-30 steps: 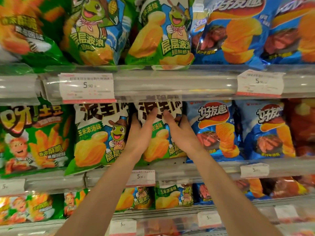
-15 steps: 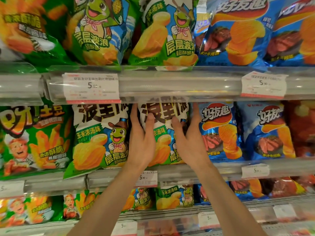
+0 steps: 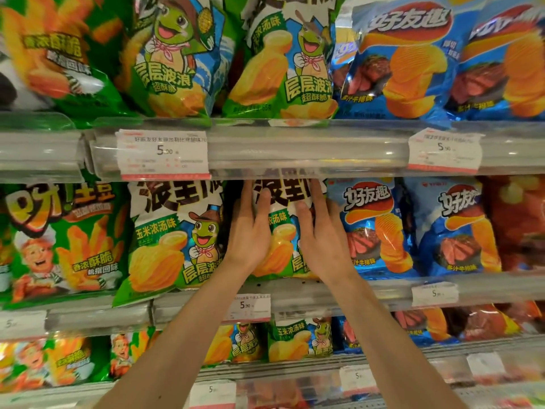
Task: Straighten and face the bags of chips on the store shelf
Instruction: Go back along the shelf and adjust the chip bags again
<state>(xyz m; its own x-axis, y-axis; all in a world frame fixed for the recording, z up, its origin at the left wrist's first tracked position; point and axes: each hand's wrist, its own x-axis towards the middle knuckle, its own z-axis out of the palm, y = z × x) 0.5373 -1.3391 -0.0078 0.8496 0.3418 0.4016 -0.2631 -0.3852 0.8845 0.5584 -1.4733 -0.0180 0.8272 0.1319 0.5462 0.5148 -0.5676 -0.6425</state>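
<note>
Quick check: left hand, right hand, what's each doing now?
Left hand: open, fingers straight, pressing the green chip bag.
Right hand: open, pressing the same bag.

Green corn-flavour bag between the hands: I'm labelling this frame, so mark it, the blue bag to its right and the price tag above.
green corn-flavour bag (image 3: 281, 234), head view, front panel between the hands.
blue bag (image 3: 371, 228), head view, front middle.
price tag (image 3: 163, 153), head view, printed face.
</note>
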